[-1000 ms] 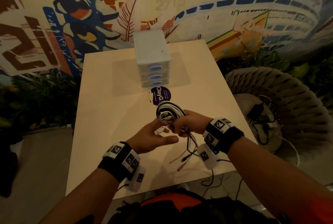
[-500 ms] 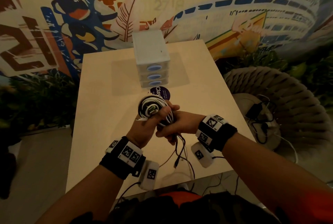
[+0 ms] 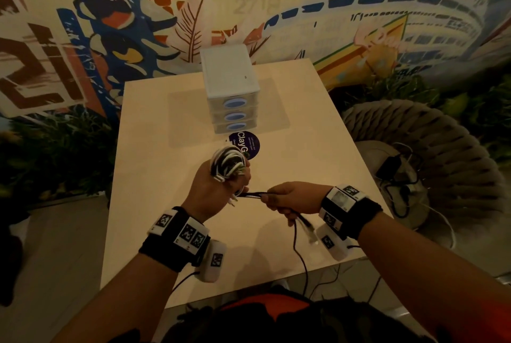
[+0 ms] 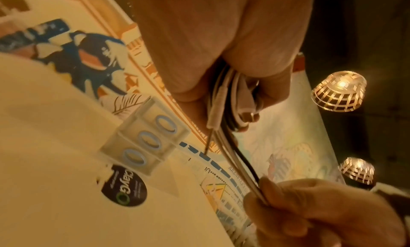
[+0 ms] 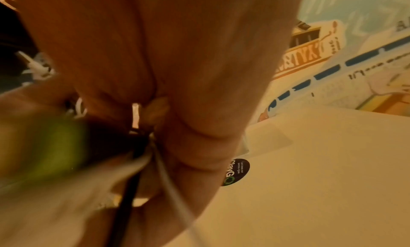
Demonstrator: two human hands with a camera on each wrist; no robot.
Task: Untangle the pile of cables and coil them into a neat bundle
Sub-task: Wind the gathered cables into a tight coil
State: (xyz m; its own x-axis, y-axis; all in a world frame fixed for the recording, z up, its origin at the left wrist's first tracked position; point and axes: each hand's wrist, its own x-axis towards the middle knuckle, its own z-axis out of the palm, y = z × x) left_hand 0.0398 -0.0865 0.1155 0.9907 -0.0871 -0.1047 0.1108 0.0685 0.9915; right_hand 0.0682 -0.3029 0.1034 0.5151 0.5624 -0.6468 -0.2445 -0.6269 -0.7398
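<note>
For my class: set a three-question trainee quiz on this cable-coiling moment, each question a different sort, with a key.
1. True or false: the coiled cables rest on the table.
2. Which hand grips the coil? A) left hand B) right hand
3. Fill in: the right hand holds the loose strands, pulled ____ between the hands.

Key: 1 false; 2 A; 3 taut.

I'm looking at what seems a café or lounge, not a home: a painted mural (image 3: 318,11) fills the wall behind my pale table (image 3: 166,177). Woven lamps (image 4: 339,91) glow overhead, and a wicker chair (image 3: 431,149) stands beside the table.
</note>
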